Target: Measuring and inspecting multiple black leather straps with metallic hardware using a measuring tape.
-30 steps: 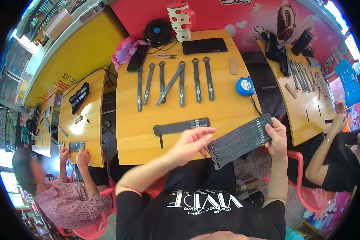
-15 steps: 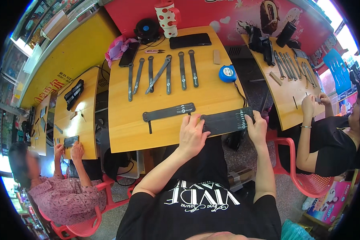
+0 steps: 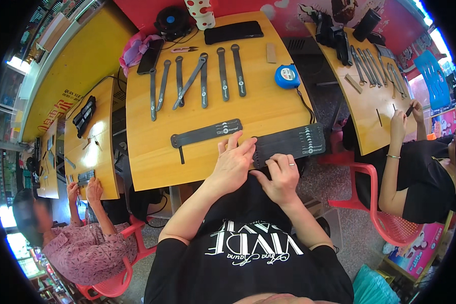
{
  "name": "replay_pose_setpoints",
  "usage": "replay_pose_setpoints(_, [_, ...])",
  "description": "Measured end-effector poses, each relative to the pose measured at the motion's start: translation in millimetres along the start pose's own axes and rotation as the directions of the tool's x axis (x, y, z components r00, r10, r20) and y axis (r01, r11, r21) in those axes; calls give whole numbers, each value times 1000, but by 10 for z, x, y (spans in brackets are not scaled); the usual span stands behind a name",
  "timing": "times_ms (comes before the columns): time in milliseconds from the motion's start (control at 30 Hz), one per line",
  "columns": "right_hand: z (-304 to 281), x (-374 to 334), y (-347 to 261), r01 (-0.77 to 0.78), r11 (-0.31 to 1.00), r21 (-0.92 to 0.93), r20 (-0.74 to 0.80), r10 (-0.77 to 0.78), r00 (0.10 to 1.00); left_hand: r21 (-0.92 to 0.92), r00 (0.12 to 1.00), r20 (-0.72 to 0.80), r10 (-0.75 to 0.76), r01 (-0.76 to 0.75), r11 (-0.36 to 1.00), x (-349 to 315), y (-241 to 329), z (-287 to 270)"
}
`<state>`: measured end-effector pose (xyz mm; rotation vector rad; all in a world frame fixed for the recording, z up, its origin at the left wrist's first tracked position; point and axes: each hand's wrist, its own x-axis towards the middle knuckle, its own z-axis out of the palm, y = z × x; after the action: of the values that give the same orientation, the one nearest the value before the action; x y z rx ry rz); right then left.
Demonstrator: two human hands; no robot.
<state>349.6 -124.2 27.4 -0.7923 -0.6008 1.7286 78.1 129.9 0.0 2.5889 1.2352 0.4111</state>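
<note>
The left hand [image 3: 232, 164] covers the near end of the black strip bundle [image 3: 289, 144], so its grip there is hidden. Just right of it, the right hand [image 3: 282, 177] hides the bundle's lower edge. The pale markings on the strips, beyond the fingers, are perhaps lettering, too small to tell.

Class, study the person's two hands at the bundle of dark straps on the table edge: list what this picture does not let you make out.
Head view only:
- Near end of the strap bundle: covered by the left hand and right hand.
- Number of straps in it: overlapped, too small.
- Grip of each hand: fingers hide it.
- Table underside: hidden.
</note>
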Motion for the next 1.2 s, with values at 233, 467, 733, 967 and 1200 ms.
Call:
replay_pose_setpoints(233, [-185,-112,-549,130,961,-244,-170,-174,970,-867,968,237,-78,247,434,-340,823,-304])
replay_pose_setpoints(467, [-702,-548,-504,5,896,-443,-438,-221,872,-759,826,563,32,532,-375,-1261,1909,502])
replay_pose_setpoints(733, [-1202,-272,-113,-43,778,-627,-519,-376,768,-709,979,-70,-191,86,700,-978,1939,1130])
replay_pose_setpoints(967, [-1067,-1,-28,-261,-93,-961,-139,-655,743,-382,996,-71,-51,20,924,-1039,1672,951])
replay_pose_setpoints(1200, [-211,351,441,103,-386,-917,347,-642,683,-175,1000,17,22,-18,984,-1272,1217,511])
